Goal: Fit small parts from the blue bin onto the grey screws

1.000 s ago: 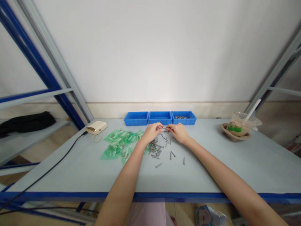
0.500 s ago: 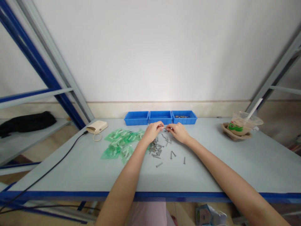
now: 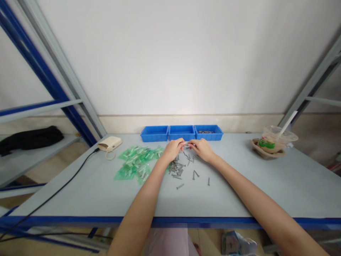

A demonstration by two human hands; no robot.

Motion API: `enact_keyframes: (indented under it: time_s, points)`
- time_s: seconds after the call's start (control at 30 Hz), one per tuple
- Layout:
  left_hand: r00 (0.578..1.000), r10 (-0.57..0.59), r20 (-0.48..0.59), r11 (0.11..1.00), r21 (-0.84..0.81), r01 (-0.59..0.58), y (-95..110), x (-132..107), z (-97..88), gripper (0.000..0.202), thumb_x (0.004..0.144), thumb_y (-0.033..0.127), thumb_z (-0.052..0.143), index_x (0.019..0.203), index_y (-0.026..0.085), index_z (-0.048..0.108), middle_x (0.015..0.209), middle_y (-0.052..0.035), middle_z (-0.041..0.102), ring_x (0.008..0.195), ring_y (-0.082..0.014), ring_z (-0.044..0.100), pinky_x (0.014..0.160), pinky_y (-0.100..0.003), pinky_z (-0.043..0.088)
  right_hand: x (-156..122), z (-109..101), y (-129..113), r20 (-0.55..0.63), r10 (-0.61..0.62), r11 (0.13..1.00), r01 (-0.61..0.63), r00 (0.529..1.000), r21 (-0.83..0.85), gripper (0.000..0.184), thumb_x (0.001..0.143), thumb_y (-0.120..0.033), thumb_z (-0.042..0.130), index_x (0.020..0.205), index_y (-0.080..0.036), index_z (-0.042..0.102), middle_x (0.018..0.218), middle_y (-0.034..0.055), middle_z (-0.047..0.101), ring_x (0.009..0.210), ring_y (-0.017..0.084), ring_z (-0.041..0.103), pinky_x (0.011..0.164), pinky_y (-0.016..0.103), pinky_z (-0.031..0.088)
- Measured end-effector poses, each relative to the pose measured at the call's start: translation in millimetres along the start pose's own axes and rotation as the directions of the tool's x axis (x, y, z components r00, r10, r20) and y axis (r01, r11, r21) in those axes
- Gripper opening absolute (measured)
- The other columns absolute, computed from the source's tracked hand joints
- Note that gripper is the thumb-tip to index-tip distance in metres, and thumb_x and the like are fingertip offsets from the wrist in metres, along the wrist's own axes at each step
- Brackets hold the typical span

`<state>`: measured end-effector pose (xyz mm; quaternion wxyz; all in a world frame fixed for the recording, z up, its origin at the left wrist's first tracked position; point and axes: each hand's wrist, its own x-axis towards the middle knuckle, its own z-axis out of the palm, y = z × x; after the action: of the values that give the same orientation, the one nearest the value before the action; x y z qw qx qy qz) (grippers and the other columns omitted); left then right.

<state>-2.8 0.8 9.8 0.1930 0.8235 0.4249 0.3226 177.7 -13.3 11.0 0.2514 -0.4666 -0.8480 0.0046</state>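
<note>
My left hand (image 3: 173, 148) and my right hand (image 3: 201, 148) meet over the middle of the grey table (image 3: 80, 192), fingers pinched together on a small grey screw-like part (image 3: 187, 144) held between them. Just below the hands lies a loose scatter of grey screws (image 3: 181, 169). To the left sits a heap of small green plastic bags (image 3: 135, 161) with pale parts inside. What exactly the fingertips hold is too small to make out clearly.
Three blue bins (image 3: 181, 132) stand in a row at the back; the right one holds dark screws. A beige device (image 3: 109, 143) with a black cable lies at the left. A lidded drink cup with a straw (image 3: 274, 141) stands at the right. Blue shelf frames flank the table.
The hands have stayed almost in place, fingertips drawing slightly closer together around the small part. Nothing else on the table has moved.
</note>
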Motion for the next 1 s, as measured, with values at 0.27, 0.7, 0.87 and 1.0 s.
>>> enact_keyframes:
  time_s: [0.27, 0.7, 0.87, 1.0]
  points:
    - [0.999, 0.017, 0.033, 1.0, -0.021, -0.016, 1.8, -1.3, 1.1, 0.017, 0.085, 0.027, 0.042, 0.092, 0.019, 0.055, 0.063, 0.0025, 0.062, 0.058, -0.0123, 0.054, 0.059, -0.021, 0.038, 0.4, -0.3, 4.5, -0.006, 0.009, 1.0, -0.009, 1.0, -0.011, 0.022, 0.091, -0.027, 0.042, 0.091, -0.019, 0.062, 0.079, 0.0028, 0.067, 0.071, 0.014, 0.058, 0.067, 0.024, 0.029]
    - [1.0, -0.013, 0.022, 0.997, 0.079, 0.011, 8.2, -2.9, -1.2, 0.028, 0.089, 0.03, 0.036, 0.074, 0.018, 0.056, 0.061, 0.0021, 0.06, 0.059, -0.0123, 0.054, 0.061, -0.021, 0.037, -0.8, -0.7, 2.5, 0.031, 0.004, 1.0, -0.005, 1.0, 0.016, 0.021, 0.091, -0.03, 0.042, 0.096, -0.021, 0.061, 0.086, 0.0025, 0.067, 0.073, 0.014, 0.058, 0.062, 0.022, 0.03]
    - [0.999, -0.024, 0.029, 0.998, 0.063, 0.023, 9.7, -3.6, -0.3, 0.023, 0.087, 0.036, 0.04, 0.089, 0.02, 0.056, 0.06, 0.0028, 0.06, 0.057, -0.0132, 0.054, 0.058, -0.021, 0.036, -0.5, -0.9, 3.5, 0.014, -0.008, 1.0, 0.008, 1.0, 0.019, 0.022, 0.091, -0.029, 0.04, 0.093, -0.02, 0.061, 0.086, 0.0026, 0.067, 0.073, 0.014, 0.058, 0.06, 0.022, 0.029]
    - [1.0, -0.018, 0.016, 0.996, 0.084, 0.017, 11.0, -3.9, -1.0, 0.017, 0.086, 0.029, 0.043, 0.09, 0.02, 0.057, 0.061, 0.003, 0.061, 0.058, -0.0128, 0.054, 0.057, -0.021, 0.035, -0.9, -1.6, 3.6, 0.024, 0.003, 1.0, -0.003, 1.0, 0.024, 0.023, 0.092, -0.03, 0.04, 0.093, -0.021, 0.061, 0.085, 0.0025, 0.067, 0.071, 0.014, 0.057, 0.06, 0.022, 0.029]
